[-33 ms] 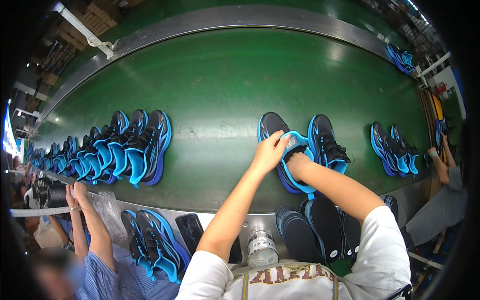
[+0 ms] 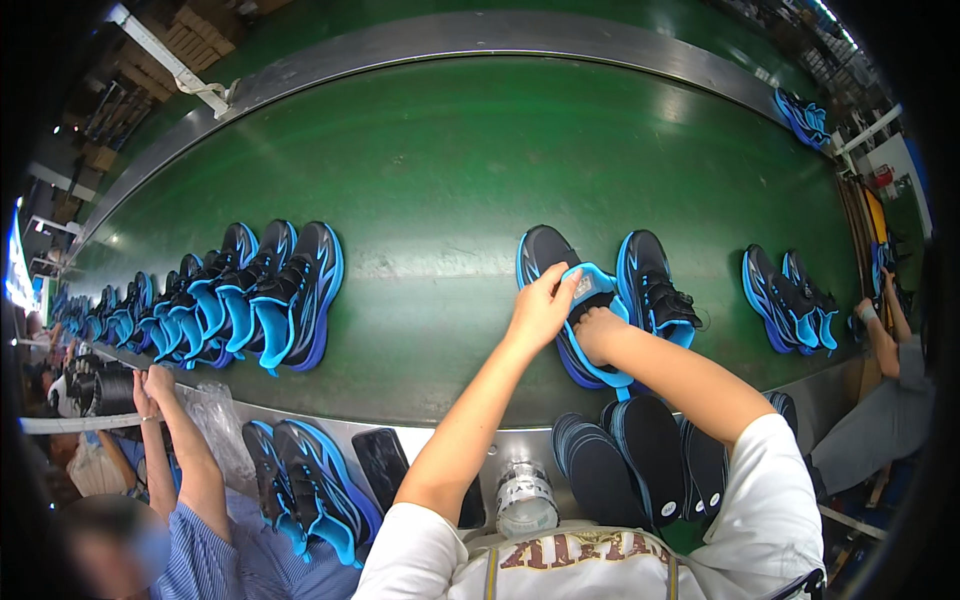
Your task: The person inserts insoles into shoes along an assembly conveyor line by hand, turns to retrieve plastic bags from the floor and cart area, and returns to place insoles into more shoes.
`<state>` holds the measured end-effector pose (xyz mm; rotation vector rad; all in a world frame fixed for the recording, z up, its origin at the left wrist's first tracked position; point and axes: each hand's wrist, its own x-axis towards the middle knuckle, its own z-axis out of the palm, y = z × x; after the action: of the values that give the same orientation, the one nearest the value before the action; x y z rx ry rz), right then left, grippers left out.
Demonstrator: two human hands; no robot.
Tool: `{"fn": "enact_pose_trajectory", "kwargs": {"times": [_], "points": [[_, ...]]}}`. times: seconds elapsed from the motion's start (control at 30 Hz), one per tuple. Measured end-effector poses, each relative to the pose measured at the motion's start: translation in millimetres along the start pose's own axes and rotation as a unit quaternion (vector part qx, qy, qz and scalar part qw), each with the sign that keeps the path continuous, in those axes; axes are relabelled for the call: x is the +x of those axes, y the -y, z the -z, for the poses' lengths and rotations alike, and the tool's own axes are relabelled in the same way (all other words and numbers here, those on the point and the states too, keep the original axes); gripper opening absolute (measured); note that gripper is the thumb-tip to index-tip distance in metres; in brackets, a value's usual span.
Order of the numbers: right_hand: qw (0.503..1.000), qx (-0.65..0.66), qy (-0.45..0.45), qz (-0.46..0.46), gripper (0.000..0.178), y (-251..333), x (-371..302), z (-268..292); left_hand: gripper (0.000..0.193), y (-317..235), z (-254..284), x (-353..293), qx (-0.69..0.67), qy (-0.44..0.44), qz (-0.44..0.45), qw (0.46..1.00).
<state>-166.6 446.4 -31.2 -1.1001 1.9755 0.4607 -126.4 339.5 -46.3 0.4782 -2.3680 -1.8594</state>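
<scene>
A black and blue sneaker (image 2: pixel 549 247) lies on the green conveyor belt (image 2: pixel 430 190), toe pointing away from me. My left hand (image 2: pixel 545 302) pinches its light blue tongue, which bears a pale label, and holds it up. Into the shoe's opening reaches my right hand (image 2: pixel 603 335), its fingertips hidden inside, so I cannot tell what they hold. Close on the right stands a matching sneaker (image 2: pixel 652 283), touched by neither hand.
Sneakers (image 2: pixel 300 290) crowd the belt's left, with another pair (image 2: pixel 785 295) at right. Along the near metal edge sit black insoles (image 2: pixel 645 455), a clear jar (image 2: pixel 525 497), a phone (image 2: pixel 380 455) and two sneakers (image 2: pixel 320 480). Co-workers' arms (image 2: pixel 185 430) show at both sides.
My right hand has drawn back slightly out of the shoe, and more of its knuckles show. The left hand keeps its pinch on the tongue.
</scene>
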Motion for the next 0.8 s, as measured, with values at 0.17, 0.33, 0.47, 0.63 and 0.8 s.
{"fn": "enact_pose_trajectory", "kwargs": {"times": [0.17, 0.33, 0.47, 0.63, 0.8], "points": [[0.981, 0.146, -0.122, 0.037, 0.043, -12.5, 43.7, -21.7, 0.032, 0.3, -26.0, -13.9, 0.104, -0.135, -0.171, 0.971], [0.935, 0.136, -0.329, 0.005, 0.035, -11.7, 98.8, -57.2, 0.025, 3.6, -34.6, -16.3, 0.108, -0.157, -0.263, 0.946], [0.953, 0.135, -0.270, -0.017, 0.031, -26.1, 118.5, -42.6, 0.023, 4.5, -37.8, -6.8, 0.103, -0.162, -0.282, 0.940], [0.965, 0.114, -0.225, 0.069, 0.026, -17.9, 73.8, -13.7, 0.028, 23.0, -24.6, -5.6, 0.085, -0.179, -0.224, 0.954], [0.994, 0.011, 0.039, 0.100, 0.052, 5.0, -48.1, 23.2, 0.024, 17.1, -19.1, 1.5, 0.075, -0.196, -0.211, 0.955]]}}
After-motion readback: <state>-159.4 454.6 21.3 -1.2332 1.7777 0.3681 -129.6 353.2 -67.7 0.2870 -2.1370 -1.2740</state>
